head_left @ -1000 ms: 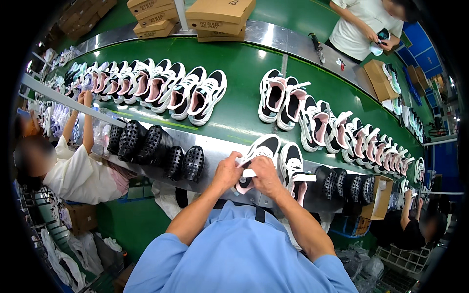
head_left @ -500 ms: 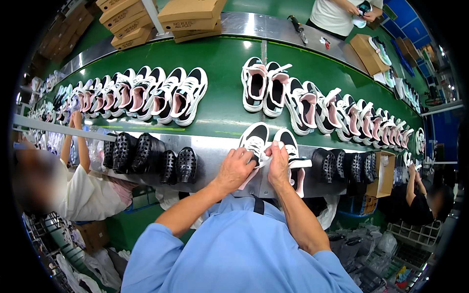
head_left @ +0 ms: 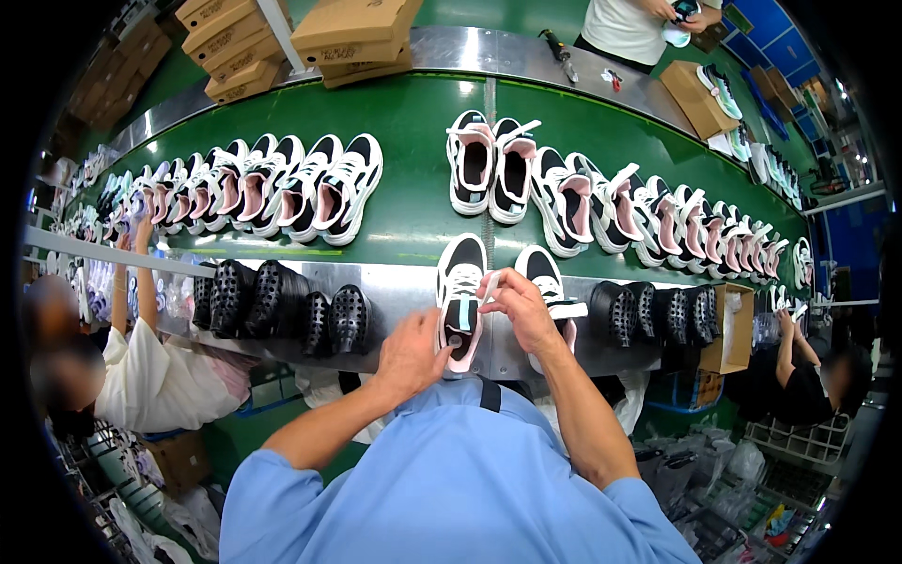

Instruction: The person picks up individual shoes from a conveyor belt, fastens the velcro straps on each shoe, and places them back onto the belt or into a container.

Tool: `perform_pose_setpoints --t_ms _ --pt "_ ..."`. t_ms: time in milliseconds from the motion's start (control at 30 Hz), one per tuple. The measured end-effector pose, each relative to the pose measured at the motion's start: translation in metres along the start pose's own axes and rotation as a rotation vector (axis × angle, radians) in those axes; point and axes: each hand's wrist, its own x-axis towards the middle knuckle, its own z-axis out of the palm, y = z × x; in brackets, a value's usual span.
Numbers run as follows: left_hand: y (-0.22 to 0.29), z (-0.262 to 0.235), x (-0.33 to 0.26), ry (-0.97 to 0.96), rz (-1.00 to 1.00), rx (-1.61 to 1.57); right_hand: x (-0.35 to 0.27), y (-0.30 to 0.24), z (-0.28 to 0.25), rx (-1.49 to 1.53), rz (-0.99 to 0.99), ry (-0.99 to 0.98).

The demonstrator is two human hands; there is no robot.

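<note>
Directly in front of me a black and white sneaker (head_left: 462,268) with pink lining stands on the metal edge, toe pointing away. My left hand (head_left: 410,353) grips its heel side, fingers along the outside and thumb at the opening. My right hand (head_left: 522,308) pinches a white strap (head_left: 489,286) between thumb and fingers, lifted above the sneaker's laces. Just right of it stands a second matching sneaker (head_left: 538,266), its strap sticking out sideways; my right hand and wrist partly cover it.
Beyond the metal edge, a green conveyor (head_left: 413,188) carries rows of matching sneakers (head_left: 352,179) left and right. Black studded shoe forms (head_left: 349,320) flank me. Shoe boxes (head_left: 352,33) are stacked at the far left. Co-workers (head_left: 155,371) work on both sides and across.
My left hand has moved left and down to the first sneaker's heel, uncovering its opening. My right hand has shifted left with a strap held up. The view has shifted slightly.
</note>
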Motion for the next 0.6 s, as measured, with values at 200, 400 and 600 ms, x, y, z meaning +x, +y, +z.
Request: perform_pose_setpoints --t_ms 200,400,600 --pt "-0.012 0.051 0.012 -0.279 -0.836 -0.662 -0.003 -0.007 0.001 -0.312 0.046 -0.14" --pt "-0.012 0.053 0.0 -0.122 -0.741 -0.762 -0.022 -0.055 -0.003 -0.498 0.03 -0.206" --pt "0.024 -0.02 -0.008 0.118 -0.48 -0.277 -0.042 -0.09 0.011 -0.587 0.053 -0.267"
